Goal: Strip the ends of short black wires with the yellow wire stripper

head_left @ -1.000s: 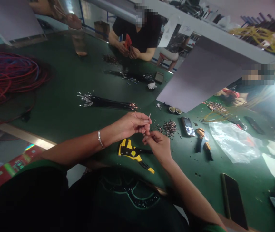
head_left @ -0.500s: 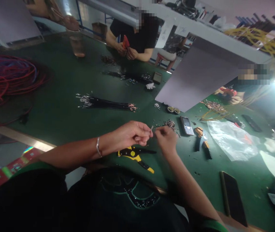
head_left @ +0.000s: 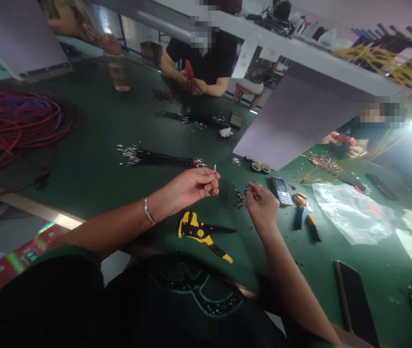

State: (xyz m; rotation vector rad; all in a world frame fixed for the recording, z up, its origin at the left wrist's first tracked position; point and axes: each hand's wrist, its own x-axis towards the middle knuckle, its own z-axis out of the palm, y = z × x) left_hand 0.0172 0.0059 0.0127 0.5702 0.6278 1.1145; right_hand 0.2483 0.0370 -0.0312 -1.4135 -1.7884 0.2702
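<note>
Right hand [head_left: 263, 205] has moved to the terminal pile [head_left: 240, 197], its grip unclear. Left fingers [head_left: 211, 177] pinch a small metal terminal [head_left: 215, 168], long axis near-vertical in view, free end up.

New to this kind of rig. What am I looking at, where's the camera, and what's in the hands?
There is no robot here: a person works with two bare hands. Every picture comes from one camera worn on the head, looking forward and down.

The left hand pinches a small pale piece upright. The right hand is at a pile of small parts; whether it grips one can't be told.

On the green table lie a black-and-yellow tool, a bundle of black wires, a keypad phone, a clear plastic bag and a coil of red cable. Across it, another person holds something red.
</note>
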